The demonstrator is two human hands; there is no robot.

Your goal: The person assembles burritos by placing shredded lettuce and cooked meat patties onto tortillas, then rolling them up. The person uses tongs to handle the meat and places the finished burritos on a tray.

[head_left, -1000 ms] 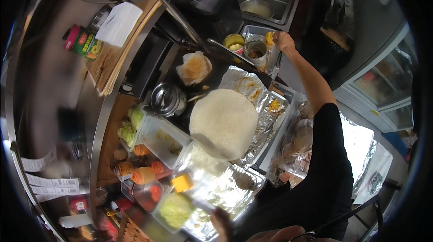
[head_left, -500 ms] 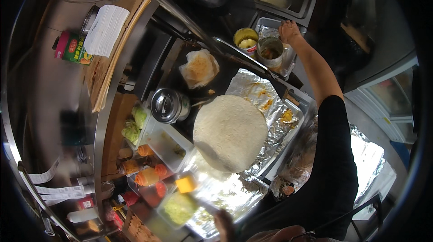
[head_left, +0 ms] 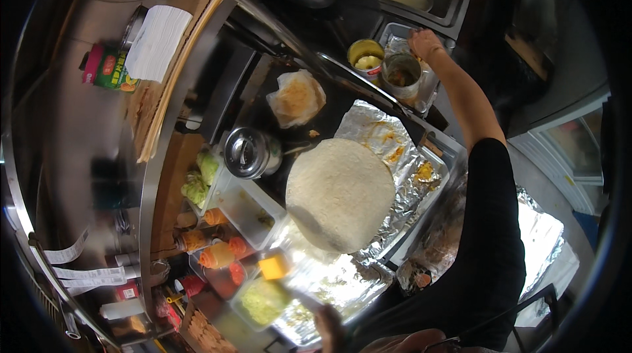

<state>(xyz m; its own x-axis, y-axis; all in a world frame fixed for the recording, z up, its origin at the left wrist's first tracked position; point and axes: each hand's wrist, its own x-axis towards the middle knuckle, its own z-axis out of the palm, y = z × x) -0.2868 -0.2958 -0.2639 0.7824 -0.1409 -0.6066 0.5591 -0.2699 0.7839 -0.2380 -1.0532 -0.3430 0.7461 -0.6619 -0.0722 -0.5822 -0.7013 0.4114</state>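
My right hand (head_left: 426, 44) reaches far out to the upper right, its fingers curled down at the foil-lined metal tray (head_left: 431, 83). What they hold, if anything, is hidden. Beside it stand a glass jar (head_left: 401, 75) with dark contents and an open can (head_left: 365, 57) with pale yellow pieces. Near the bottom edge my left hand (head_left: 329, 327) is dark and blurred, so its fingers cannot be read; shredded lettuce (head_left: 263, 300) in a tub is nearby. Between the hands a large round flatbread (head_left: 340, 195) lies partly over stained foil (head_left: 378, 132), touched by neither.
A lidded steel canister (head_left: 248, 153) stands left of the flatbread, near a crumpled paper (head_left: 296, 98) with orange stains. Sauce bottles (head_left: 217, 255), yellow cheese slices (head_left: 273, 267) and a plastic bin (head_left: 247, 211) line the lower left. A metal rail (head_left: 263, 30) crosses above the counter.
The whole view has shifted slightly, with things sitting a little farther right. My right hand stays at the tray, and the flatbread has not visibly moved on the counter.
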